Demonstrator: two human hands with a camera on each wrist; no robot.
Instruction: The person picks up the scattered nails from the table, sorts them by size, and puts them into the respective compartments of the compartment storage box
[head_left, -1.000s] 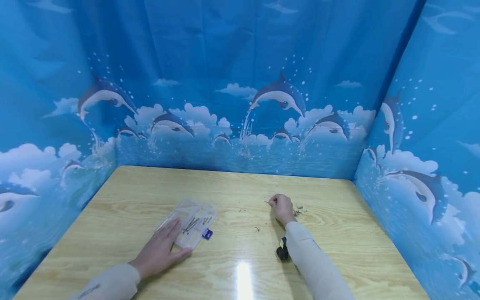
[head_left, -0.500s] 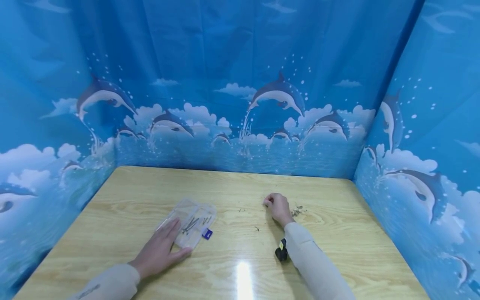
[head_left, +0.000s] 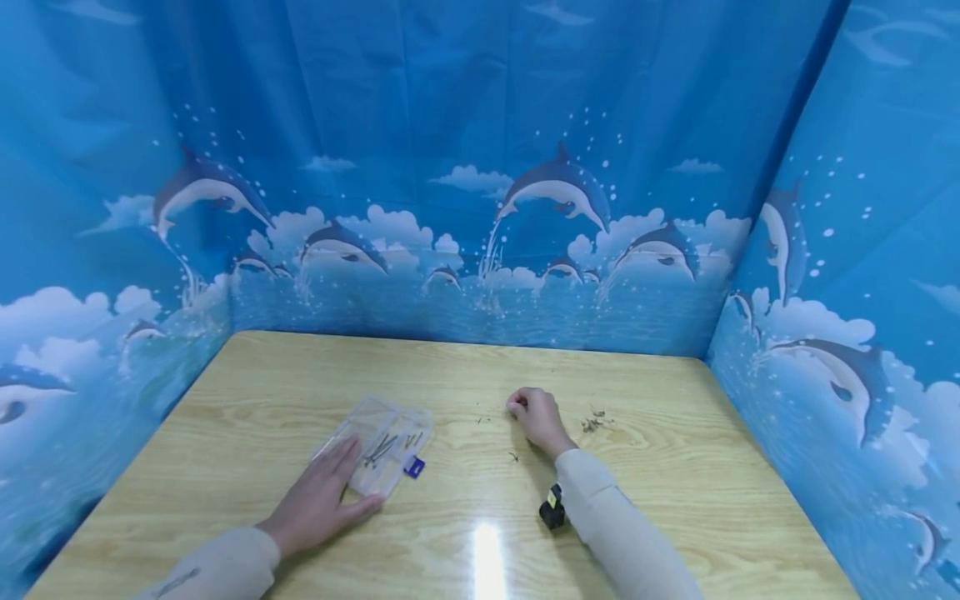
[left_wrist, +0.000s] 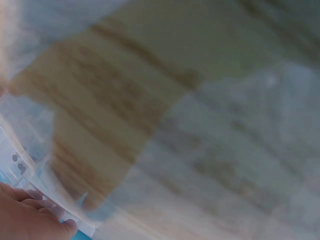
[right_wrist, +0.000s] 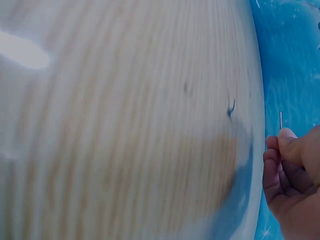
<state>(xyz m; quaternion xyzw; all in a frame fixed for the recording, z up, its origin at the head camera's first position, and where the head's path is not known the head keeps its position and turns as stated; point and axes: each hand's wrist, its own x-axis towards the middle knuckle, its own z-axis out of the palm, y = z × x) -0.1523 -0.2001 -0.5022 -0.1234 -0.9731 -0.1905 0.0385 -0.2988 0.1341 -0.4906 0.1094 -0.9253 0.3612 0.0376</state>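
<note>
A clear plastic compartment box (head_left: 378, 479) lies on the table with several long nails (head_left: 382, 448) and shorter ones (head_left: 413, 439) in separate compartments. My left hand (head_left: 318, 500) rests on its near left side, fingers extended over the box and thumb along the near edge. To the right, my right hand (head_left: 538, 419) is above the table; in the right wrist view its thumb and fingertip pinch a thin metal nail (right_wrist: 280, 120), whose tip sticks out. A blue latch (head_left: 414, 467) shows on the box's right side.
A small pile of nails or screws (head_left: 595, 421) lies right of my right hand. Loose small pieces (head_left: 513, 457) lie between the box and that hand. A black wrist device (head_left: 552, 510) sits at the right sleeve. Blue dolphin curtains (head_left: 480, 183) border the table.
My right hand has moved left from the pile towards the box, with the nail between its fingertips. The left hand and the box have stayed put.
</note>
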